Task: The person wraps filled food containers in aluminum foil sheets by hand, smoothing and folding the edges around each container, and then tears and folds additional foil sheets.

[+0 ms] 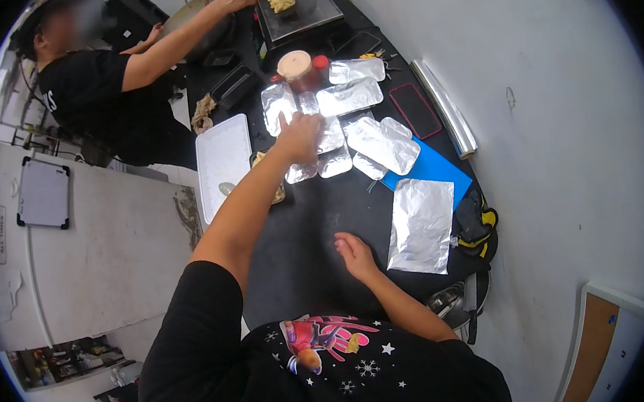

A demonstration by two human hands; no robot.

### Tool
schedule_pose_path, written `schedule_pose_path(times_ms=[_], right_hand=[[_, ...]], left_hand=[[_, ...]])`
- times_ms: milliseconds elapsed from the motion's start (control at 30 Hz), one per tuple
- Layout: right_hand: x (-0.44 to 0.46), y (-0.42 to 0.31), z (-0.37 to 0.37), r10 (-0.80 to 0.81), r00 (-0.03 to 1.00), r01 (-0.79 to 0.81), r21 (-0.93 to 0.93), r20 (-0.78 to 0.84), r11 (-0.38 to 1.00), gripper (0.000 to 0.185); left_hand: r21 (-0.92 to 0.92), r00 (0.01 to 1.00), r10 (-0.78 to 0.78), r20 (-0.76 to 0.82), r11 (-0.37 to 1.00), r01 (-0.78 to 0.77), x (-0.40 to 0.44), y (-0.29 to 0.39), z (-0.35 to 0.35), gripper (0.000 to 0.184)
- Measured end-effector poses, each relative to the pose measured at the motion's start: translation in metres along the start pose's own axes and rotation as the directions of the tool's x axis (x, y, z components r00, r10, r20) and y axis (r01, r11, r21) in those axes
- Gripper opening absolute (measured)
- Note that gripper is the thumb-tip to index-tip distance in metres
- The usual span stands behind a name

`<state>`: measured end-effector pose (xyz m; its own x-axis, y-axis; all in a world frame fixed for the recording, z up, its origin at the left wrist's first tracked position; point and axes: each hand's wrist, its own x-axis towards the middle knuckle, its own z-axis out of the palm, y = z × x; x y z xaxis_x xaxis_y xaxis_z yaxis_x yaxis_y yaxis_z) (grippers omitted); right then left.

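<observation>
My left hand point(300, 137) reaches over several foil-covered packs on the black table, its fingers on or just above them; what it holds, if anything, is hidden. One foil pack point(279, 108) lies by its fingertips, and another foil pack point(349, 96) is to the right. Under my left forearm, a black tray with food point(280, 194) is partly hidden. My right hand point(356, 255) hovers over or rests on the table near its front, fingers loosely curled and apart, holding nothing. Right of it lies a flat foil sheet point(421, 226).
A white tray point(224, 163) lies left, a blue folder point(439, 174) and phone point(416, 111) right. The foil roll point(444, 110) lies along the wall. Behind the packs stands a lidded container point(295, 67). A co-worker point(97, 82) reaches toward a scale point(297, 12) at the back.
</observation>
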<state>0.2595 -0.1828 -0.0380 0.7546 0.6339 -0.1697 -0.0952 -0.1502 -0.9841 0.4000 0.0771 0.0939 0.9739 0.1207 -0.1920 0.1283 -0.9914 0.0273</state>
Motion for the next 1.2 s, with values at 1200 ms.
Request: schedule_pose_path(times_ms=[1200], right_hand=[[-0.002,-0.005,0.000,-0.034,0.999,0.033,-0.037,-0.024,0.999,0.025]], left_hand=[[0.073,0.996,-0.020,0.083,0.997,0.014,-0.015,0.001,-0.023,0.107]])
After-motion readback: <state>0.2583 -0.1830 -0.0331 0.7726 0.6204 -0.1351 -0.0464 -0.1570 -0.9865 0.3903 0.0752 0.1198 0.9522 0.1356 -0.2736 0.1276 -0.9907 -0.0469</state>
